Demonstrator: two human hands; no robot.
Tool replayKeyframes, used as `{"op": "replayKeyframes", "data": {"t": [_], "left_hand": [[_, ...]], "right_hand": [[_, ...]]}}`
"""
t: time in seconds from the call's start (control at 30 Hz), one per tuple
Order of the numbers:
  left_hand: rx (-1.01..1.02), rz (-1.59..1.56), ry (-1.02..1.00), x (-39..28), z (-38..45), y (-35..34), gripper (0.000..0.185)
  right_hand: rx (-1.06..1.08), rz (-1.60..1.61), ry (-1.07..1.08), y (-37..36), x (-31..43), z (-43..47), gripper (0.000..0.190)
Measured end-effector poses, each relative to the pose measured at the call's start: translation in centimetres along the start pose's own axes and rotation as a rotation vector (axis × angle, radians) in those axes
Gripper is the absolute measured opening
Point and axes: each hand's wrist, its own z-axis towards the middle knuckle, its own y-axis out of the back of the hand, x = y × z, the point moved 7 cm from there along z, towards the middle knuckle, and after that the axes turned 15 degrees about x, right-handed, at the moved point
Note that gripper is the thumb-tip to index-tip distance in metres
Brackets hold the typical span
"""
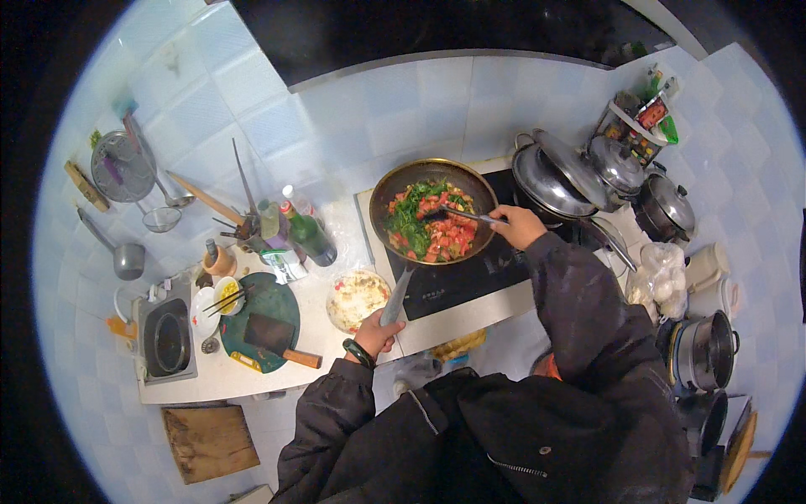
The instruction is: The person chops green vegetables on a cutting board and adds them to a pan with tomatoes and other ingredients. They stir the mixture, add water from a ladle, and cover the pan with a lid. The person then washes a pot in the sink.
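Observation:
My left hand [376, 332] grips the grey handle [395, 301] of a deep frying pan [383, 189], which is on or just above a black glass cooktop [466, 290]. Chopped tomato pieces [454, 237] fill the pan's right side, and dark leafy greens [403, 217] lie to the left and back. In my right hand [520, 227] is the handle of a dark spatula [469, 215]; its head is down among the food. A plate with food residue [359, 301] stands on the counter just left of the pan handle.
A cleaver [271, 337] lies on a green cutting board [242, 309], beside a bowl [228, 296] with chopsticks across it. Bottles [310, 233] and a utensil holder [252, 239] stand behind. Right of the pan are a lidded wok [554, 179] and pots [667, 205]. A sink [167, 346] is far left.

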Motion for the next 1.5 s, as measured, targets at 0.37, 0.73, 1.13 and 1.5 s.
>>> {"op": "replayKeyframes", "data": {"t": [0.37, 0.73, 1.13, 1.5], "left_hand": [[-0.014, -0.017, 0.005, 0.3, 0.0, 0.2, 0.04], [0.01, -0.014, 0.033, 0.1, -0.1, -0.1, 0.035], [-0.014, 0.02, 0.012, -0.1, -0.1, 0.0, 0.035], [-0.012, 0.024, -0.008, -0.2, -0.2, 0.0, 0.035]], "right_hand": [[0.266, -0.124, -0.129, 9.7, 3.7, -5.8, 0.024], [0.098, -0.095, -0.029, 1.4, 4.1, -0.7, 0.019], [0.44, 0.146, -0.119, 4.1, 3.6, -1.2, 0.018], [0.217, -0.23, 0.009, 7.5, 4.3, -3.5, 0.021]]}}
